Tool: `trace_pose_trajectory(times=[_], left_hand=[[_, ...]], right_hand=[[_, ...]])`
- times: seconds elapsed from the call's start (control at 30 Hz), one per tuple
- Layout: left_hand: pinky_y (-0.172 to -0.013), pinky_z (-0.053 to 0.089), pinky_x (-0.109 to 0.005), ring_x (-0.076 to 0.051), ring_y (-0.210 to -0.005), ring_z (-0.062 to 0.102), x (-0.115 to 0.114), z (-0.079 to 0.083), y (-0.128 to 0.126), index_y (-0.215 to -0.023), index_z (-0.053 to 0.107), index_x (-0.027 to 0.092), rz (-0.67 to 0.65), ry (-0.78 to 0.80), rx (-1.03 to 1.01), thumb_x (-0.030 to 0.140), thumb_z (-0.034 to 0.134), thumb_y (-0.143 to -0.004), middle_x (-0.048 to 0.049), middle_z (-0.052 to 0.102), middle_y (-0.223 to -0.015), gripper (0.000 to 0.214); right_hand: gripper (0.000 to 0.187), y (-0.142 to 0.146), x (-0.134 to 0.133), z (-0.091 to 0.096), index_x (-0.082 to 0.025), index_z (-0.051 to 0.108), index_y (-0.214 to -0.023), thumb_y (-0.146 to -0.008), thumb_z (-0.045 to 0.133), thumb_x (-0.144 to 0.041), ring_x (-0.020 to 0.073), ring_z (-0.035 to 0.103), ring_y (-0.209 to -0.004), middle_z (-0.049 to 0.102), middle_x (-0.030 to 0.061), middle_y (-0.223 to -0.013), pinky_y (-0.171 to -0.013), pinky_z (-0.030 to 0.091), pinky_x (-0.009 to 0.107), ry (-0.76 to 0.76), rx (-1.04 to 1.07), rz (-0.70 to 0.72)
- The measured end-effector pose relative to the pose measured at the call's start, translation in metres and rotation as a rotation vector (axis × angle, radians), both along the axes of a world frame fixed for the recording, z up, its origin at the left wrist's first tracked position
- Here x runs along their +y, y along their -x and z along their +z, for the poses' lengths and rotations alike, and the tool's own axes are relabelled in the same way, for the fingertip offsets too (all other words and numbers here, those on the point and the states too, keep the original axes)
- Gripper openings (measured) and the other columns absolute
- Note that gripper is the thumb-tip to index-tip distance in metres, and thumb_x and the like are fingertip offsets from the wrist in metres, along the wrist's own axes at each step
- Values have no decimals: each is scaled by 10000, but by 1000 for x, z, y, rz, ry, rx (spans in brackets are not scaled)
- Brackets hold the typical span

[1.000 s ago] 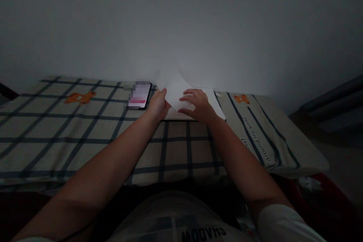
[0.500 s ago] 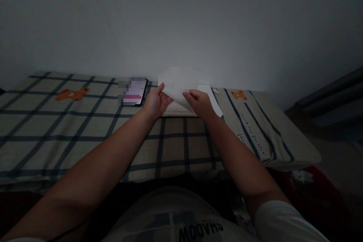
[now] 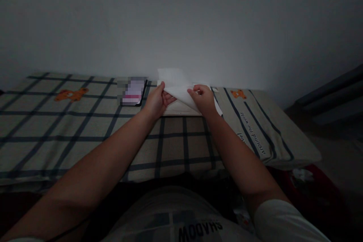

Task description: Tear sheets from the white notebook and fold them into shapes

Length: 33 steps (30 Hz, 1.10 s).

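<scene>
A white sheet of paper [image 3: 177,85] is held up off a pale flat board [image 3: 181,110] lying on the checked bedcover. My left hand [image 3: 157,101] pinches the sheet's left edge, thumb on top. At the sheet's lower right edge my right hand [image 3: 202,99] is closed on it, fingers curled. The paper is partly folded, its upper flap standing against the wall. More white paper [image 3: 217,108] shows under my right wrist.
A phone [image 3: 132,91] with a lit screen lies just left of my left hand. The checked bedcover [image 3: 70,128] with orange bear prints spreads left; a striped pillow [image 3: 263,132] lies to the right. A plain wall [image 3: 181,22] rises directly behind.
My right hand went from lying flat on the sheet to gripping its right edge. The paper has been lifted and folded closer between both hands.
</scene>
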<state>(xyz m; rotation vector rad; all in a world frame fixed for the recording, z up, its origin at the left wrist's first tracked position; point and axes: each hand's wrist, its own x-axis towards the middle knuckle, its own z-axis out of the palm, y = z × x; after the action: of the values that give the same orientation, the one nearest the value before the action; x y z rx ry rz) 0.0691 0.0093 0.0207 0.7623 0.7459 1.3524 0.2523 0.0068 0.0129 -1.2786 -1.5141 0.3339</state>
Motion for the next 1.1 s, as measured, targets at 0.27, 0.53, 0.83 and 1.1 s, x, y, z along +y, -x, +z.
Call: trace_pose_trajectory(times=[0.27,0.53,0.83,1.1], left_hand=[[-981,570,-381,-212,-1050,722,-5,-3,0,-987,656,173,-87,-100,70,281,724,-850,-90,764,-1130,188],[-1008,552,-396,-240,-1082,715,-4,-6,-2,-976,687,151,-43,-129,58,167,776,-741,-109,773,-1111,252],[-1063,523,-426,-245,-1142,695,0,-9,0,-923,650,173,56,-161,12,151,765,-760,-76,775,-1084,201],[-1062,519,-452,-270,-1157,687,6,-13,2,-970,631,178,42,-218,45,188,827,-694,-95,760,-1126,338]], right_hand=[[184,3,-4,4,-214,608,-788,-820,647,-391,193,562,-867,633,32,-875,-861,452,354,-74,63,-2],[259,11,-9,5,-209,634,-861,-786,692,-450,125,449,-609,482,-58,-638,-610,393,263,169,279,68],[237,11,-7,8,-205,562,-792,-750,723,-374,111,545,-652,582,-43,-692,-612,449,244,312,483,174],[354,11,-9,9,-218,559,-873,-751,716,-510,124,559,-653,598,-30,-723,-549,429,242,393,492,172]])
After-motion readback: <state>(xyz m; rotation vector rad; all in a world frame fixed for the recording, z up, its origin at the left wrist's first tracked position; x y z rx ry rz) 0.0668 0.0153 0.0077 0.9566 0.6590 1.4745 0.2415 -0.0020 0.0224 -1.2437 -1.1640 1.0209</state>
